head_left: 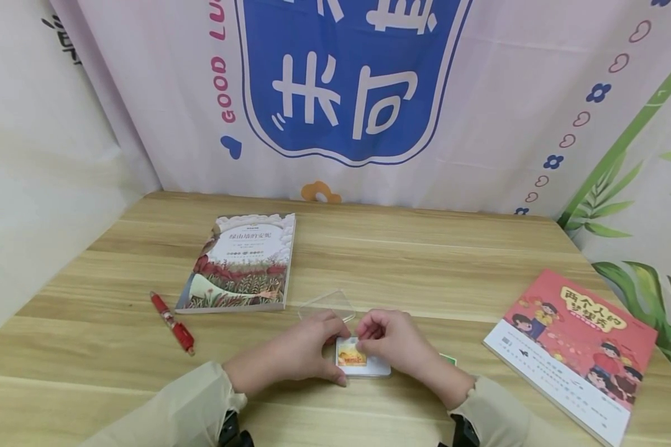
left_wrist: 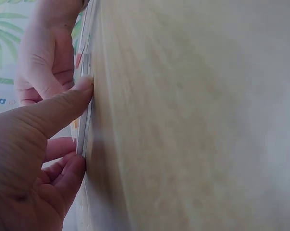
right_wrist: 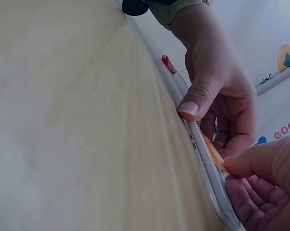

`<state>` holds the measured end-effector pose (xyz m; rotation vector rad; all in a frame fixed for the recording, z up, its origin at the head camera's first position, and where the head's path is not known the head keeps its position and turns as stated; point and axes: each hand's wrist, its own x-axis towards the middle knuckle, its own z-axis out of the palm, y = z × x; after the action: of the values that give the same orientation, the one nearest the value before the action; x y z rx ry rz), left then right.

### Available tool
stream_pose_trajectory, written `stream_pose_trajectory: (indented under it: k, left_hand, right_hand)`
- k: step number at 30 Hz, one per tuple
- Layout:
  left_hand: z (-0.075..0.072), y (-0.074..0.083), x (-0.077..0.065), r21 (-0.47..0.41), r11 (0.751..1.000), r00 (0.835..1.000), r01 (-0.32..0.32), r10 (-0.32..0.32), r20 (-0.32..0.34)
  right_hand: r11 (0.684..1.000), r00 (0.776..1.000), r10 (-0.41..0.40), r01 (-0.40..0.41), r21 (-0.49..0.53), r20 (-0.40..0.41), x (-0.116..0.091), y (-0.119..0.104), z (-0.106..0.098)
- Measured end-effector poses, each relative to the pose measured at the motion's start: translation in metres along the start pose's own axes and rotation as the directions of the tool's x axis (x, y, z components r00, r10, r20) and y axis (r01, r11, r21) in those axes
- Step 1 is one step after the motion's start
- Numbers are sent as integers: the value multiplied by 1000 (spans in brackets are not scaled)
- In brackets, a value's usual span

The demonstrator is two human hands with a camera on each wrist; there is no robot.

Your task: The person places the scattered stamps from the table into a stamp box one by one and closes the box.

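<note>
On the table, a thin white flat case lies with a small orange-and-yellow picture card on its left part. My left hand grips the case at its left end, thumb on the near edge and fingers at the far edge. The thumb of my right hand meets its fingers at the card's right edge, pinching it. From the right wrist view, the card sits against the case's upper face, near the right thumb tip. Behind the hands lies a clear plastic cover.
A green-edged card is partly hidden by the right wrist. A book with a floral cover and a red pen lie to the left. A red-and-white book lies at the right.
</note>
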<state>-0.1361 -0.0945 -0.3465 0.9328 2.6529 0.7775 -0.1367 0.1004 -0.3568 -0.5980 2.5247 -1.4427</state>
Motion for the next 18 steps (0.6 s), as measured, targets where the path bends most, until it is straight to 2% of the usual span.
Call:
stream_pose_trajectory:
  k: [11,18]
  left_hand:
    - [1,1,-1,-32,999,999,-38,37,-23]
    - [2,0,-2,-32,999,999,-32,32,-21]
  right_hand:
    - [998,998,-45,43,-48,-37,2,1,5]
    - [997,997,1,-6,-80,-71,1,-2,5]
